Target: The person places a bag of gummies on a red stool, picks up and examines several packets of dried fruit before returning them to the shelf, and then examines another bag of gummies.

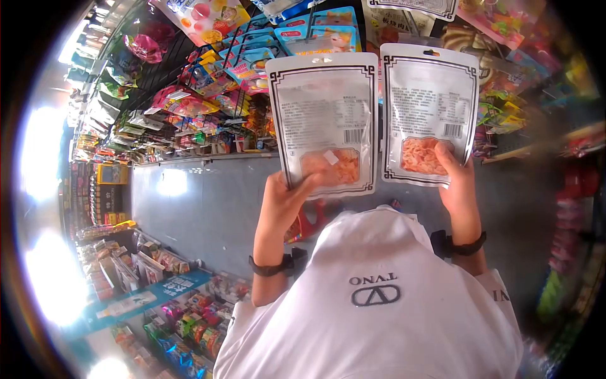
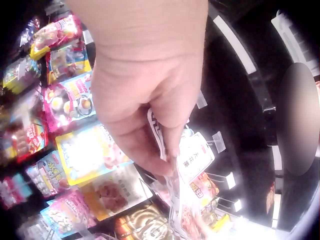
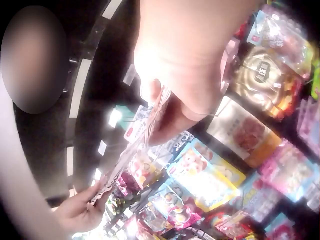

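Note:
Two white snack pouches stand upright side by side in the head view, their printed backs facing the camera. Each has a dark fretwork border, a barcode and a window showing orange shreds. My left hand pinches the left pouch by its lower left corner, thumb across the front near a small white square. Around the lower right edge of the right pouch, my right hand has its thumb over the window and its fingers behind. In the right wrist view, the gripped pouch appears edge-on.
Bagged sweets and snacks hang on a rack just beyond the pouches. A grey floor stretches below and to the left. More packaged goods fill a low display at lower left. Blurred shelves run along the right.

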Tool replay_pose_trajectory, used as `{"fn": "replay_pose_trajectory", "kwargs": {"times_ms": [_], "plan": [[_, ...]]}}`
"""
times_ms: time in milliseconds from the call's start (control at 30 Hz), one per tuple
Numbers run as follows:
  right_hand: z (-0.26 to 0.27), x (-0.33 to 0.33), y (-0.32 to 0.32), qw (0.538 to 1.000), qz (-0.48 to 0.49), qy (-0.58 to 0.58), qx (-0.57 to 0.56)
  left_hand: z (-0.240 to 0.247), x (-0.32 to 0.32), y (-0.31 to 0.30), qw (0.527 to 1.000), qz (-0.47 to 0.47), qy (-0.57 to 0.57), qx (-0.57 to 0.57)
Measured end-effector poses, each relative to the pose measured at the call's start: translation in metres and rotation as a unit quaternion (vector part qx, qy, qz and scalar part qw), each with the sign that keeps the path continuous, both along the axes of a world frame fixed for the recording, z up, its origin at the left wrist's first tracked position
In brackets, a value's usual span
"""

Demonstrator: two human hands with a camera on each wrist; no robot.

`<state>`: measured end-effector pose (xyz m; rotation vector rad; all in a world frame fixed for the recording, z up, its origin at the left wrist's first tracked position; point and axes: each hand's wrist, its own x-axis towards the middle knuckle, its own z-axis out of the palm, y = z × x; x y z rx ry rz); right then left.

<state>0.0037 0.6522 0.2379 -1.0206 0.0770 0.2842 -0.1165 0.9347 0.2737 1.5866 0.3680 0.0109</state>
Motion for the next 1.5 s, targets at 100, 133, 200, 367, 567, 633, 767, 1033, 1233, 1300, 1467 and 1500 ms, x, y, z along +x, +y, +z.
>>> {"fn": "replay_pose_trajectory", "kwargs": {"times_ms": [100,133,200,367,567,633,767,1033,1233,1300,1467,1500], "plan": [[0.000,-0.002,0.000,0.999,0.034,0.001,-0.035,0.002,0.002,-0.006,0.991,0.015,-0.049,0.121],[0.001,-0.001,0.003,0.997,0.058,-0.006,-0.057,0.006,0.003,-0.012,0.990,0.003,-0.038,0.133],[-0.008,0.000,0.009,0.990,0.096,-0.018,-0.105,0.016,0.004,-0.022,0.987,-0.023,-0.016,0.157],[-0.010,-0.008,0.031,0.988,0.149,-0.044,-0.017,0.018,0.019,-0.039,0.913,-0.217,-0.167,0.303],[-0.022,-0.008,0.024,0.896,0.158,-0.369,-0.188,-0.017,0.033,-0.043,0.889,-0.095,-0.223,0.389],[-0.020,-0.011,0.024,0.916,0.178,-0.328,-0.150,-0.020,0.037,-0.050,0.938,-0.026,-0.234,0.255],[-0.018,-0.016,0.023,0.979,0.176,-0.098,0.015,-0.033,0.034,-0.042,0.990,-0.008,-0.137,-0.044],[0.008,0.000,0.021,0.990,-0.005,-0.124,-0.070,-0.052,0.013,-0.012,0.987,0.115,-0.083,-0.081],[0.000,-0.007,0.054,0.894,0.067,-0.348,-0.276,-0.042,0.021,-0.032,0.983,0.097,-0.117,-0.104],[0.008,-0.012,0.060,0.865,0.063,-0.380,-0.322,-0.035,0.023,-0.040,0.981,0.096,-0.134,-0.100],[0.011,-0.012,0.068,0.743,0.084,-0.514,-0.421,-0.040,0.022,-0.036,0.982,-0.005,-0.144,-0.122],[0.012,-0.015,0.067,0.722,0.105,-0.525,-0.438,-0.043,0.021,-0.035,0.979,-0.030,-0.148,-0.135]]}}
